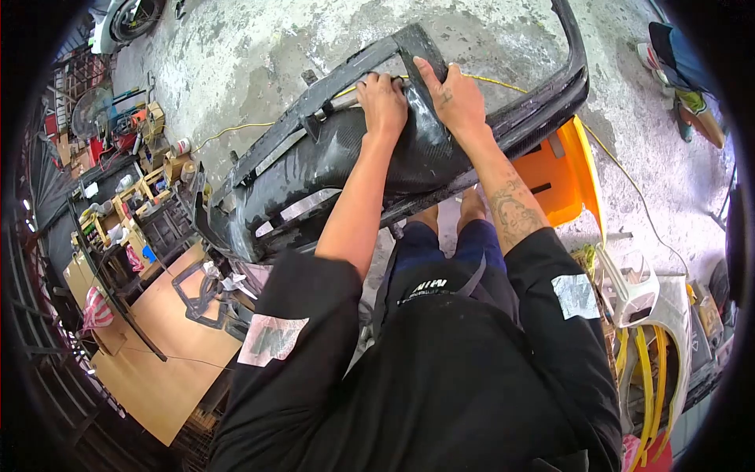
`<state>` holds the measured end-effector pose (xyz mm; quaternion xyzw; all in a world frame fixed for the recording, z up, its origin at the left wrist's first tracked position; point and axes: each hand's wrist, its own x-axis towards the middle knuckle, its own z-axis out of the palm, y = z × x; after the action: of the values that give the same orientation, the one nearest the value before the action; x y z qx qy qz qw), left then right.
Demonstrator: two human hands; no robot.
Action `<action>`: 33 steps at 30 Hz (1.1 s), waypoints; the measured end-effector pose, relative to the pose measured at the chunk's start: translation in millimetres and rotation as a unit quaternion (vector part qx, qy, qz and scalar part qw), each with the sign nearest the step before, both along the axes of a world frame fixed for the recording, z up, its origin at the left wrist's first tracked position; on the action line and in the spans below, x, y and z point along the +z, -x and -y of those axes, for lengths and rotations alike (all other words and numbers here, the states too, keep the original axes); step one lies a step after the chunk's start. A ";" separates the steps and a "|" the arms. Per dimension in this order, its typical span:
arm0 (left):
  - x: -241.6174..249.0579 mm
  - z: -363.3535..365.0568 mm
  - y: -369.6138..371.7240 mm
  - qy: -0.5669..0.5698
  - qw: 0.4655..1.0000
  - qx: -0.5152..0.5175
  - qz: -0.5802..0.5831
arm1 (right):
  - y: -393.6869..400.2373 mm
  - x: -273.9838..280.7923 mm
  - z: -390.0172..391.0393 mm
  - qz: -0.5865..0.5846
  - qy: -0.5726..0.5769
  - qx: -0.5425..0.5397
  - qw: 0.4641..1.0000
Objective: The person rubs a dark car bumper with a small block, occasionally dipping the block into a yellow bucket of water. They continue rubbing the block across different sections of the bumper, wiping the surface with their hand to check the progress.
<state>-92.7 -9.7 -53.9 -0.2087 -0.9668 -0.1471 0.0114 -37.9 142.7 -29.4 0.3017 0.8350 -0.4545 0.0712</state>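
A large black car bumper (338,149) with a wet-looking, carbon-like surface lies across the view in front of me. My left hand (382,102) rests on its upper middle part, fingers curled over an edge beside an opening. Just to the right, my right hand (454,98) presses on the bumper near a raised corner, its thumb and fingers apart. Whether anything small is under either palm is hidden.
An orange plastic piece (558,177) is under the bumper's right side. A yellow cord (629,165) crosses the concrete floor. Cardboard (157,346) and cluttered shelves are at left. Another person's leg (701,122) shows at upper right; a white part (633,291) is at lower right.
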 end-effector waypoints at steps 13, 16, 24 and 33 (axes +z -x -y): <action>61.4 4.1 -87.8 -0.099 0.994 -0.040 0.017 | 6.3 5.7 -6.0 0.015 -0.009 0.009 1.000; 91.2 27.9 -119.1 -0.145 0.985 -0.068 0.064 | 2.5 5.3 -3.4 0.002 -0.002 0.000 1.000; 127.5 178.5 -44.6 -0.190 0.976 0.102 -0.027 | -10.0 15.5 4.8 -0.194 -0.098 -0.062 0.974; 85.1 289.3 -20.5 -0.212 0.963 0.159 -0.044 | -44.5 26.1 98.7 -0.211 -0.184 0.203 0.938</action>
<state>-72.2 -299.0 31.2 -0.0516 -0.9327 -0.3358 0.1213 6.6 43.9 -3.3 0.0310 0.9435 -0.3217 -0.0729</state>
